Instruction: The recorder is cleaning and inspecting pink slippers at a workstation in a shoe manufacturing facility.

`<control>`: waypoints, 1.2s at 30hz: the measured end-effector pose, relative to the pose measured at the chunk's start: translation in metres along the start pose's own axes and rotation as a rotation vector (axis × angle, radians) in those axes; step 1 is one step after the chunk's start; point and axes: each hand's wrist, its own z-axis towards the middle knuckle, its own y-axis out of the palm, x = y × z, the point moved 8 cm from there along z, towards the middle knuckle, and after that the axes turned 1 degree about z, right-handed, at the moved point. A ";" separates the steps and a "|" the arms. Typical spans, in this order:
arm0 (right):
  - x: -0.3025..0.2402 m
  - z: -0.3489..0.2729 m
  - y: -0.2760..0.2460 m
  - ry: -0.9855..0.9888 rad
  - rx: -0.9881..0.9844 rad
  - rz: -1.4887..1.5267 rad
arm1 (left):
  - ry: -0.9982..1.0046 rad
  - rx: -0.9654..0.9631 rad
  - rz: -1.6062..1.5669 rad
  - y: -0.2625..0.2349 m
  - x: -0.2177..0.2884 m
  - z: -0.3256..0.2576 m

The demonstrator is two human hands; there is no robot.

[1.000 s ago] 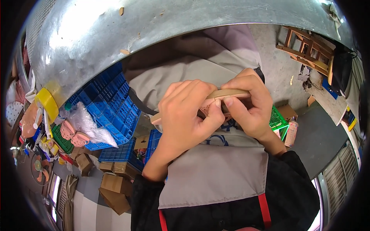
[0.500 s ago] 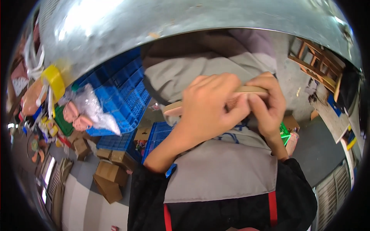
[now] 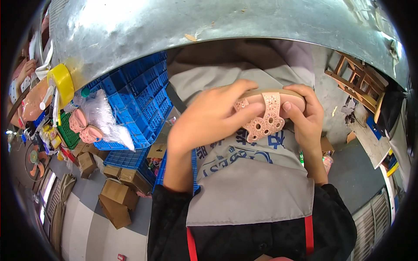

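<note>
A pink slide sandal (image 3: 272, 106) is held sideways over my lap, its cut-out, studded straps facing me. My left hand (image 3: 207, 115) wraps the sandal's left part, with the thumb lying on the straps and the fingers over the sole edge. That hand is a little blurred. At the other end, my right hand (image 3: 310, 115) pinches the sole, its thumb on the footbed and its fingers behind. Beneath the sandal is my grey apron (image 3: 250, 195) with blue printing.
A shiny metal tabletop (image 3: 209, 26) spans the far side. To the left stand a blue crate (image 3: 139, 104), a clear plastic bag (image 3: 102, 115), pink sandals (image 3: 89, 130) and a yellow tape roll (image 3: 63, 85). Cardboard boxes (image 3: 116, 202) lie below; another person's hand (image 3: 28, 68) shows far left.
The sandal has turned so that its straps and footbed face me; before, mainly its edge showed. My left hand has shifted left, uncovering the straps.
</note>
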 end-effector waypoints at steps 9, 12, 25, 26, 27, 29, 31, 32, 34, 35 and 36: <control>0.007 0.004 -0.012 0.029 -0.034 0.241 | 0.017 0.046 -0.223 -0.011 -0.042 -0.045; 0.008 0.005 -0.019 0.043 -0.008 0.331 | 0.018 0.111 -0.311 -0.011 -0.050 -0.046; 0.012 0.014 -0.018 0.062 -0.017 0.306 | 0.070 0.257 -0.231 -0.007 -0.054 -0.044; 0.012 0.014 -0.016 0.073 -0.025 0.302 | 0.085 0.274 -0.257 -0.006 -0.057 -0.045; 0.012 0.015 -0.016 0.074 -0.025 0.304 | 0.101 0.292 -0.283 -0.006 -0.057 -0.045; 0.012 0.016 -0.015 0.073 -0.032 0.303 | 0.066 0.290 -0.282 -0.006 -0.057 -0.044; 0.012 0.016 -0.016 0.066 -0.031 0.306 | 0.031 0.289 -0.279 -0.005 -0.057 -0.043; 0.012 0.016 -0.017 0.059 -0.031 0.307 | 0.014 0.299 -0.292 -0.003 -0.059 -0.044; 0.012 0.016 -0.017 0.049 -0.032 0.298 | -0.005 0.311 -0.303 -0.001 -0.060 -0.045; 0.012 0.015 -0.016 0.039 -0.032 0.287 | -0.004 0.333 -0.302 -0.002 -0.060 -0.046; 0.012 0.015 -0.016 0.039 -0.031 0.288 | -0.003 0.352 -0.302 -0.002 -0.060 -0.047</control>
